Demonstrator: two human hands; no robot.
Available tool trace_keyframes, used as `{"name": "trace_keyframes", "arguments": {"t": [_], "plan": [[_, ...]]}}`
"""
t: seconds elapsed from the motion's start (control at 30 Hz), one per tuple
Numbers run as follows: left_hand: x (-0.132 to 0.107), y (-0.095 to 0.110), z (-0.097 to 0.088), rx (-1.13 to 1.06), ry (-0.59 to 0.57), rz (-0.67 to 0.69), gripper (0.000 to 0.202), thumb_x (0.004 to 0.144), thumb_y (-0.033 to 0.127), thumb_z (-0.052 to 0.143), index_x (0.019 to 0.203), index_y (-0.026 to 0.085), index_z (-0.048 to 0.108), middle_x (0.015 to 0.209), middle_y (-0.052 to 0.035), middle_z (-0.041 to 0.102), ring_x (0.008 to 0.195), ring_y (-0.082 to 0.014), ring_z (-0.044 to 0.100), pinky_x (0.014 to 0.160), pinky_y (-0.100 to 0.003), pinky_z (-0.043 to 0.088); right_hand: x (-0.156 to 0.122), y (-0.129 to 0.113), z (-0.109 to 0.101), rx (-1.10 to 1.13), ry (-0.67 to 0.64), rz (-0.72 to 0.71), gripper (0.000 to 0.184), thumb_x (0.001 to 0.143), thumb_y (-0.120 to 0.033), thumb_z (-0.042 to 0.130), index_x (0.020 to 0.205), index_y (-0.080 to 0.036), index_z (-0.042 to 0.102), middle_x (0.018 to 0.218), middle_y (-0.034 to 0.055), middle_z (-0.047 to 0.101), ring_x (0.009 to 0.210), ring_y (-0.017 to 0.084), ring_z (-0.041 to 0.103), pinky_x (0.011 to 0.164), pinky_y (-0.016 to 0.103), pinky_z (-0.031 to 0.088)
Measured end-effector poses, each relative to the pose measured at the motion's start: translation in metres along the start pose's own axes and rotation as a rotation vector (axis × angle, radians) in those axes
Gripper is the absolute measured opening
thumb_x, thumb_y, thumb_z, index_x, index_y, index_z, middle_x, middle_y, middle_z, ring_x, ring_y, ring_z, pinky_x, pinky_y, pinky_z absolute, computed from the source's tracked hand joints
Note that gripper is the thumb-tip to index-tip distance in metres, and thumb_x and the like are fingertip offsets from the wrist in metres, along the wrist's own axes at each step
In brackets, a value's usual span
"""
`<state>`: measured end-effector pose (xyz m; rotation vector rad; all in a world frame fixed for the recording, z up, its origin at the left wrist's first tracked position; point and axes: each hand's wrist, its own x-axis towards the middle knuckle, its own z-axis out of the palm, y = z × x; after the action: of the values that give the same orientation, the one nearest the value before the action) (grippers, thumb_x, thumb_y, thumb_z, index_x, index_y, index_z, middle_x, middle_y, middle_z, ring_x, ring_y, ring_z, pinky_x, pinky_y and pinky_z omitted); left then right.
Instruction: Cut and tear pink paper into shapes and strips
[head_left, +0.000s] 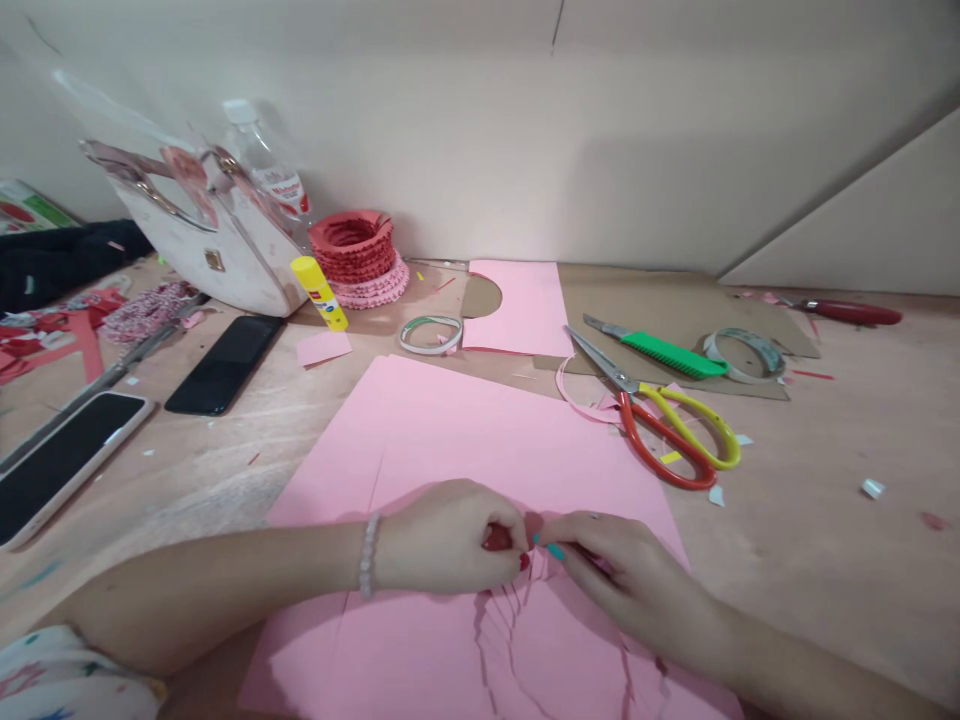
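Note:
Large pink paper sheets [465,430] lie on the table under both hands. My left hand [457,535], with a beaded bracelet at the wrist, is closed; a smooth red thing shows inside its curled fingers, its kind hidden. My right hand [622,560] pinches close beside it, fingertips almost meeting the left ones. A small pink paper piece [537,566] stands up between the two sets of fingertips. Thin, wavy dark lines run across the paper below the hands. Scissors [630,385] with one red and one yellow handle lie spread beyond my right hand.
Behind the paper are a green-handled knife [667,354], tape rolls [431,335], a cut pink card [525,310] and brown cardboard [637,290]. A glue stick [321,293], stacked red rings [352,245], phones [225,365], a white handbag [217,245] and a bottle [274,180] stand or lie left.

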<state>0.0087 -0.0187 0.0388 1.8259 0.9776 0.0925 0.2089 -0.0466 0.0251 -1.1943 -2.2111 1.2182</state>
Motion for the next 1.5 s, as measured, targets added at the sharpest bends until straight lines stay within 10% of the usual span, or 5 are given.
{"name": "trace_keyframes", "arguments": {"t": [0.57, 0.8, 1.2, 1.4, 1.5], "plan": [[0.011, -0.013, 0.003, -0.239, 0.078, 0.046, 0.018, 0.074, 0.016, 0.051, 0.08, 0.012, 0.067, 0.073, -0.0016, 0.063, 0.063, -0.0101, 0.051, 0.058, -0.018, 0.038, 0.002, 0.004, 0.001, 0.272, -0.015, 0.218, 0.017, 0.089, -0.028, 0.039, 0.089, -0.02, 0.054, 0.059, -0.0048, 0.049, 0.05, 0.008, 0.039, 0.046, 0.02, 0.03], [0.013, -0.012, -0.003, 0.01, 0.309, 0.164, 0.019, 0.079, 0.016, 0.052, 0.092, 0.017, 0.066, 0.084, -0.0019, 0.065, 0.073, -0.0119, 0.056, 0.068, -0.02, 0.042, 0.004, 0.015, -0.002, -0.025, 0.133, 0.007, 0.034, 0.077, -0.019, 0.054, 0.11, -0.022, 0.049, 0.106, 0.0072, 0.059, 0.098, 0.018, 0.056, 0.083, 0.032, 0.045], [0.031, -0.09, -0.117, 0.766, 0.794, 0.058, 0.026, 0.083, 0.014, 0.046, 0.105, 0.014, 0.06, 0.113, -0.0109, 0.056, 0.111, -0.0251, 0.046, 0.096, -0.04, 0.036, 0.01, 0.023, -0.006, -0.111, 0.154, -0.117, 0.024, 0.083, -0.012, 0.047, 0.103, -0.024, 0.052, 0.11, 0.0089, 0.058, 0.108, 0.02, 0.05, 0.088, 0.037, 0.045], [0.023, -0.054, -0.099, 0.308, 0.906, 0.142, 0.013, 0.086, 0.024, 0.046, 0.09, 0.015, 0.055, 0.084, -0.006, 0.062, 0.081, -0.0181, 0.058, 0.074, -0.031, 0.044, 0.014, 0.019, -0.009, -0.074, 0.226, -0.157, 0.019, 0.084, -0.015, 0.045, 0.099, -0.022, 0.054, 0.102, 0.0091, 0.062, 0.099, 0.019, 0.056, 0.081, 0.034, 0.049], [0.016, -0.024, -0.063, -0.241, 0.606, 0.183, 0.017, 0.089, 0.032, 0.04, 0.093, 0.016, 0.046, 0.057, 0.003, 0.056, 0.051, -0.0106, 0.052, 0.054, -0.021, 0.042, 0.011, 0.02, -0.011, -0.135, 0.362, -0.252, 0.02, 0.085, -0.016, 0.044, 0.102, -0.023, 0.052, 0.097, 0.0084, 0.062, 0.091, 0.018, 0.059, 0.075, 0.031, 0.051]]}}
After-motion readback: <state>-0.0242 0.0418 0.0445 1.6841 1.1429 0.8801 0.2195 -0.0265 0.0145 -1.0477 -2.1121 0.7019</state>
